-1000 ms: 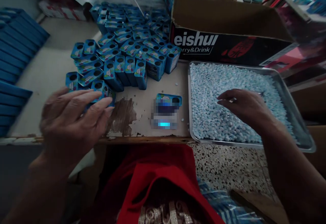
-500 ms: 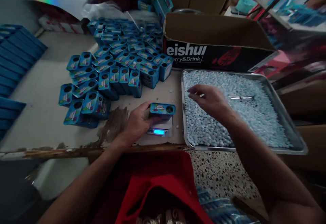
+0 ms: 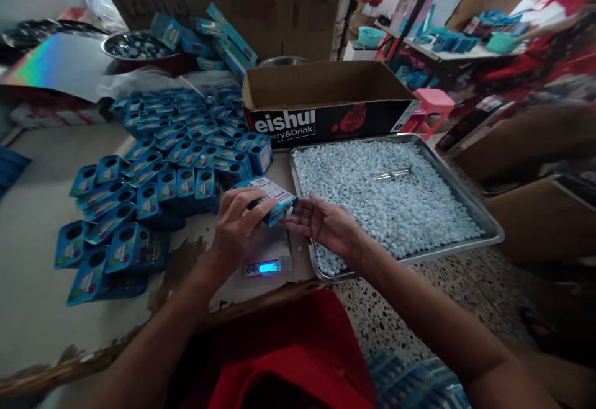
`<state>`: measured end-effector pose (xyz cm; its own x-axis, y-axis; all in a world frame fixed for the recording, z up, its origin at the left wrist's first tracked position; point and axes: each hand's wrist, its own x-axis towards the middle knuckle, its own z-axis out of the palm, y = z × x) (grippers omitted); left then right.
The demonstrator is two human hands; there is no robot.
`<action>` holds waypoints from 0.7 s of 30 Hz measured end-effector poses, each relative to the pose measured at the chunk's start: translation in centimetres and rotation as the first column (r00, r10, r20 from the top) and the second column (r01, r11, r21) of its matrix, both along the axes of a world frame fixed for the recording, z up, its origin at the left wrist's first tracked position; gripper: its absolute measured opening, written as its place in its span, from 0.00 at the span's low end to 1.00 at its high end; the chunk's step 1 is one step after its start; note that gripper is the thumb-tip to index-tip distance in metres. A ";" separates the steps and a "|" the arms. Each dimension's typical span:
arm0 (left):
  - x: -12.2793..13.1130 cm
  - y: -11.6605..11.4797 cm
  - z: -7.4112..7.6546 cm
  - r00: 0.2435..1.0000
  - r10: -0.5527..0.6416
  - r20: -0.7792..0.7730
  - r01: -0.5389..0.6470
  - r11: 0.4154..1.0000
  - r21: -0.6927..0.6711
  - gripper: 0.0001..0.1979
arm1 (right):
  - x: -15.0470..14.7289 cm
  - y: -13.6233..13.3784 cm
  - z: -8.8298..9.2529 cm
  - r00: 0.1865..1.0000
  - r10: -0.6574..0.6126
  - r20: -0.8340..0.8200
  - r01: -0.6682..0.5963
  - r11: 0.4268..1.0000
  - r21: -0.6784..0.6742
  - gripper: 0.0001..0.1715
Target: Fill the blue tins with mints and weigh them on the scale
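Note:
My left hand point(image 3: 239, 220) is closed round a small blue candy box point(image 3: 274, 195), tipped on its side with its holed end toward the right. Palm up, my right hand point(image 3: 323, 223) lies under that end, fingers stretched and slightly curled; a few pale candies show at the fingertips. Below the box stands a small digital scale point(image 3: 267, 267) with a lit blue display, its reading unreadable. To the right, a metal tray point(image 3: 491, 235) is spread with light blue and white candies point(image 3: 419, 201). A clear tube-like tool point(image 3: 391, 174) rests on them.
Many upright blue boxes point(image 3: 186, 148) with round holes crowd the table on the left. Behind the tray sits an open black carton point(image 3: 326, 123). A metal bowl point(image 3: 135, 46) stands at the back left, and a pink stool point(image 3: 435, 108) is beyond the tray.
My left hand has lifted the box off the scale and tipped it over. My right hand has come left from above the tray to the box's end. The view has shifted right.

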<state>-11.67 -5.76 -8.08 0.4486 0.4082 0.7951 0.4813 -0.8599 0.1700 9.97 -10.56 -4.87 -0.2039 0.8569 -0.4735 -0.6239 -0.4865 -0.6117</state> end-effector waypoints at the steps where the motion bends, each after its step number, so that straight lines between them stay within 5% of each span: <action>1: 0.1 0.1 -0.4 1.000 0.010 0.010 -0.010 1.000 -0.009 0.16 | -0.1 0.0 0.1 1.000 -0.002 -0.012 0.002 1.000 -0.011 0.22; 5: 0.5 -0.4 -0.4 0.996 0.067 0.064 -0.064 0.997 -0.051 0.14 | 0.0 -0.3 -0.1 0.998 0.008 -0.058 -0.009 1.000 -0.012 0.19; 8: 0.9 -1.0 0.0 0.976 0.125 0.181 -0.081 0.969 -0.233 0.12 | 0.7 -0.5 -0.5 0.999 -0.005 -0.046 0.005 1.000 -0.006 0.12; 10: 1.2 -1.3 0.0 0.926 0.187 0.328 -0.019 0.891 -0.454 0.15 | 1.5 -0.6 -0.9 1.000 -0.001 -0.001 0.001 1.000 0.029 0.11; 12: 1.4 -1.7 -0.2 0.851 0.268 0.452 0.108 0.752 -0.650 0.21 | 2.7 -0.7 -1.3 0.998 0.006 0.067 -0.012 0.996 0.087 0.16; 16: 1.2 -2.7 -0.5 0.796 0.340 0.501 0.272 0.538 -0.798 0.24 | 4.2 -0.6 -1.0 0.959 -0.093 0.268 0.013 0.958 0.287 0.10; 19: 0.7 -3.6 -0.5 0.828 0.319 0.460 0.295 0.450 -0.843 0.24 | 3.4 -0.6 0.3 0.865 -0.247 0.437 -0.034 0.840 0.541 0.08; 21: 0.2 -4.1 -0.6 0.836 0.312 0.450 0.307 0.414 -0.857 0.24 | 2.1 -0.5 1.0 0.767 -0.291 0.571 -0.201 0.737 0.645 0.09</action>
